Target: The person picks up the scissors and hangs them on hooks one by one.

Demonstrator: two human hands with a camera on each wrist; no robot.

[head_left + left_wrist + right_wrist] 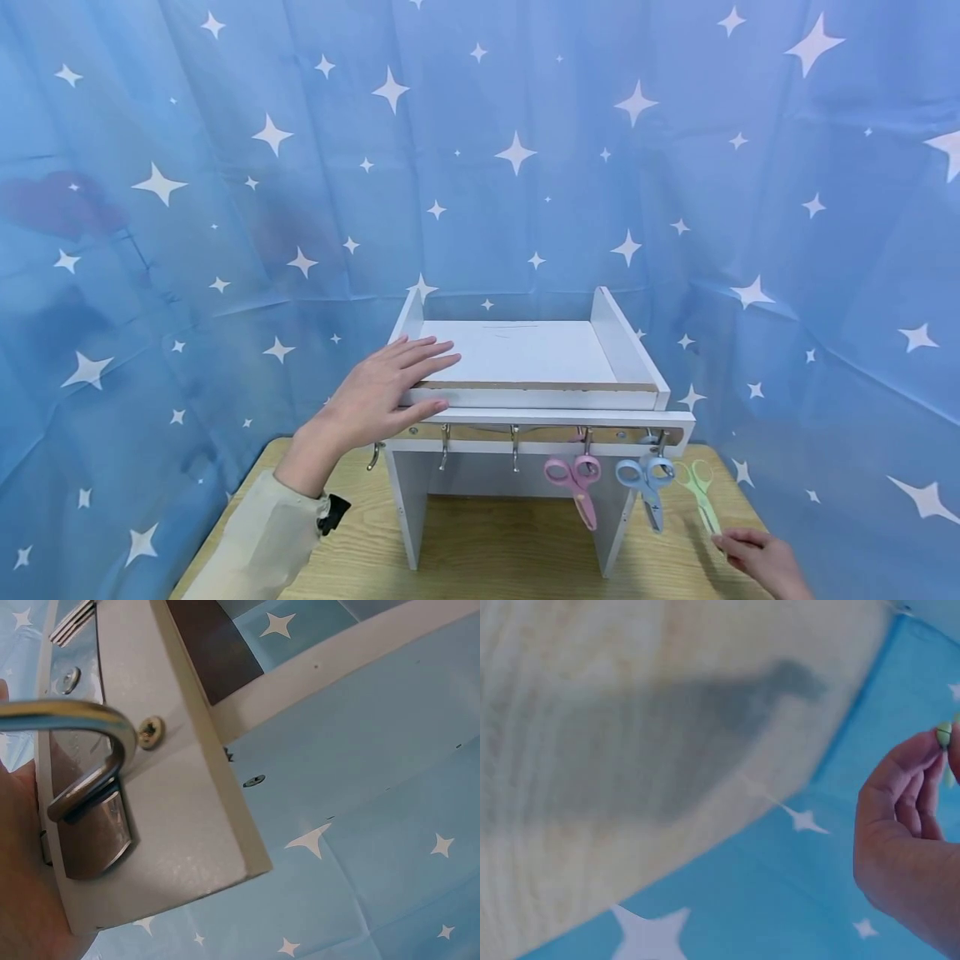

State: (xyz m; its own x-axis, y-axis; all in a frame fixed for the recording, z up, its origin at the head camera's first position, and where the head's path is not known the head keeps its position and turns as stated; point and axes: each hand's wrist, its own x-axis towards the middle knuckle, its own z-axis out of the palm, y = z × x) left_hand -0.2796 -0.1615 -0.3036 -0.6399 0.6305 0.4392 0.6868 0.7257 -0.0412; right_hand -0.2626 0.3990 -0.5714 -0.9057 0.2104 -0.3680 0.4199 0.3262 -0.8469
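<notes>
My left hand point(390, 387) rests with straight fingers on the front left of a white shelf point(525, 354). In the left wrist view, a metal hook point(97, 720) on the shelf's front rail lies close beside this hand. Green scissors point(703, 496) are pinched at the blade end by my right hand point(761, 557), handles pointing up and toward the rail. Pink scissors point(581, 492) and blue scissors point(650, 492) hang by their handle loops from hooks on the rail's right part. The right wrist view shows only a small green bit point(944, 735) between thumb and fingertips.
Several hooks line the metal strip, among them a bare hook point(515, 450) near the middle. The shelf stands on a wooden table point(495, 542). A blue curtain point(480, 208) with white stars surrounds the table at the back and sides.
</notes>
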